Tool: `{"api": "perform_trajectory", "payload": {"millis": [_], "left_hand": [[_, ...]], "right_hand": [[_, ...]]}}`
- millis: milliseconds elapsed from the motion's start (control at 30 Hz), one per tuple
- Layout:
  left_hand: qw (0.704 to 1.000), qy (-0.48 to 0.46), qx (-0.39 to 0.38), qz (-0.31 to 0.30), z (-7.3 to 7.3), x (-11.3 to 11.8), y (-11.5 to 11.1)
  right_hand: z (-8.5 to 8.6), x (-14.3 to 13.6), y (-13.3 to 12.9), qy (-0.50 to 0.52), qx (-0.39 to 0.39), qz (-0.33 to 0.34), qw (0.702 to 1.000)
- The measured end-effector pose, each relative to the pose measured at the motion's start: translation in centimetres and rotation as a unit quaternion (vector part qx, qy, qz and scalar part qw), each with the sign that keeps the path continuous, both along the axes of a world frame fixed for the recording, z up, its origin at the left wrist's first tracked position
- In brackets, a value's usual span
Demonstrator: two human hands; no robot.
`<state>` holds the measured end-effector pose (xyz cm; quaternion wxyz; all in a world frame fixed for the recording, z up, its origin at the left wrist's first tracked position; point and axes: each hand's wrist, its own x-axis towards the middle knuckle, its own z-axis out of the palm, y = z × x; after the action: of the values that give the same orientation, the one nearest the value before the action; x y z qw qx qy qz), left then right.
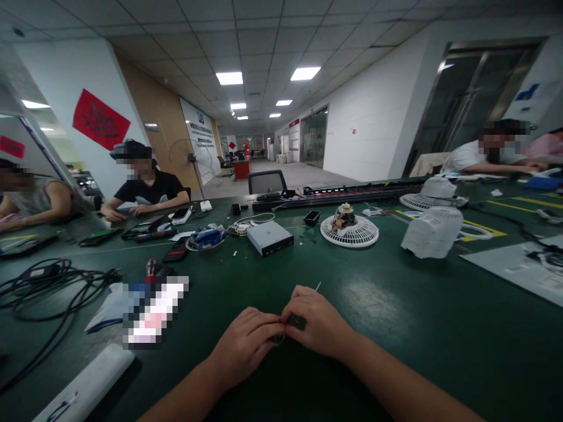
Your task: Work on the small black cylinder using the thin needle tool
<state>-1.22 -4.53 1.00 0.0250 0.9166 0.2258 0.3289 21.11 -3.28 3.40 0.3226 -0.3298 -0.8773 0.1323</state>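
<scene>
My left hand (pixel 246 341) and my right hand (pixel 315 321) meet low in the middle of the view, above the green table. A small dark piece (pixel 297 321) shows between the thumb and fingers of my right hand. From behind that hand sticks out a thin pale rod (pixel 318 286); whether it belongs to the dark piece cannot be seen. The fingers of my left hand are pinched together against the right fingertips, with a bit of something dark under them. Fingers cover most of what is held, so its kind stays unclear.
Ahead lie a silver optical drive (pixel 270 237), a white fan grille with a motor (pixel 349 228), a small black box (pixel 312 217) and a white plastic housing (pixel 433 233). Black cables (pixel 57 287), a red-handled screwdriver (pixel 151 268) and a long white casing (pixel 88 381) are left. Several people sit around.
</scene>
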Motion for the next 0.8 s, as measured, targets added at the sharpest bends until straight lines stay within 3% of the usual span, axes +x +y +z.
{"api": "perform_trajectory", "payload": {"millis": [133, 533, 800], "left_hand": [[1.000, -0.012, 0.008, 0.004, -0.3, -0.2, 0.0], [0.996, -0.080, -0.028, 0.019, 0.3, 0.0, 0.3], [0.993, -0.104, -0.028, 0.039, 0.3, -0.2, 0.6]], "right_hand": [[-0.6, -0.3, 0.2, 0.019, 0.031, -0.009, 0.999], [0.3, -1.4, -0.8, -0.020, -0.012, -0.089, 0.996], [0.6, -1.7, -1.0, 0.043, 0.041, -0.091, 0.994]]}}
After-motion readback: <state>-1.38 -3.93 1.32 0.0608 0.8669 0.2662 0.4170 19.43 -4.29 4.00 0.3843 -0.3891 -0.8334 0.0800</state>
